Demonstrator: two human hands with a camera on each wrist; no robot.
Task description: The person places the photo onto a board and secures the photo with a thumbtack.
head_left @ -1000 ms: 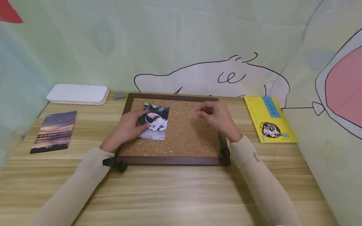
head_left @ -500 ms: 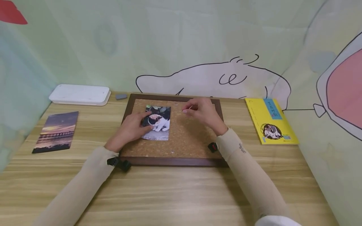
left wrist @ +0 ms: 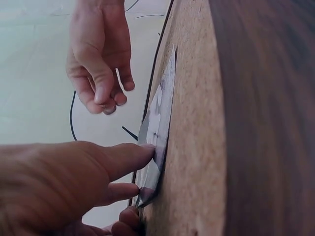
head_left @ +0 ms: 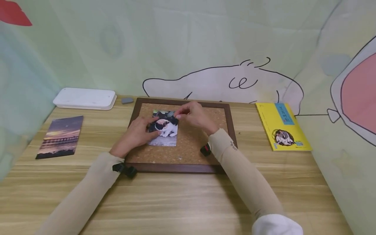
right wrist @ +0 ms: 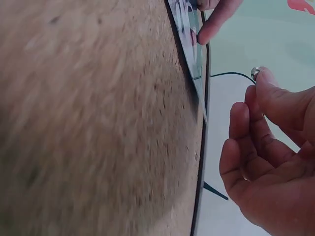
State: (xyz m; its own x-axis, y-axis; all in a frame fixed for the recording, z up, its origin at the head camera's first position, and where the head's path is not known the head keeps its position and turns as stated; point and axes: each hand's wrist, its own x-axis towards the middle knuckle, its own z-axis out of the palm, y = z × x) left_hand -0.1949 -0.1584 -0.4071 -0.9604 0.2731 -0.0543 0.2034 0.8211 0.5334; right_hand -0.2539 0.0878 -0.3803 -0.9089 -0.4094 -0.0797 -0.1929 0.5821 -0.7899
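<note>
A photo of a cat [head_left: 167,133] lies on the left part of a cork board [head_left: 199,147] with a dark wooden frame. My left hand [head_left: 135,133] rests on the photo's left side; in the left wrist view its thumb and a finger press on the print. Above the photo's upper right corner, my right hand [head_left: 195,117] pinches a small shiny pushpin [right wrist: 255,73] between thumb and forefinger. In the right wrist view the pin's round head shows, apart from the photo, and the other fingers are loosely curled.
To the left lies a sunset photo [head_left: 60,137], with a white case [head_left: 85,98] behind it. Beside the case is a grey block [head_left: 127,100]. A yellow book [head_left: 282,127] lies at the right. Another small clear pin [head_left: 180,158] shows near the board's lower edge.
My right hand has moved left across the board, from its right side to the cat photo's upper right corner, still pinching the pushpin. The left hand stays on the photo.
</note>
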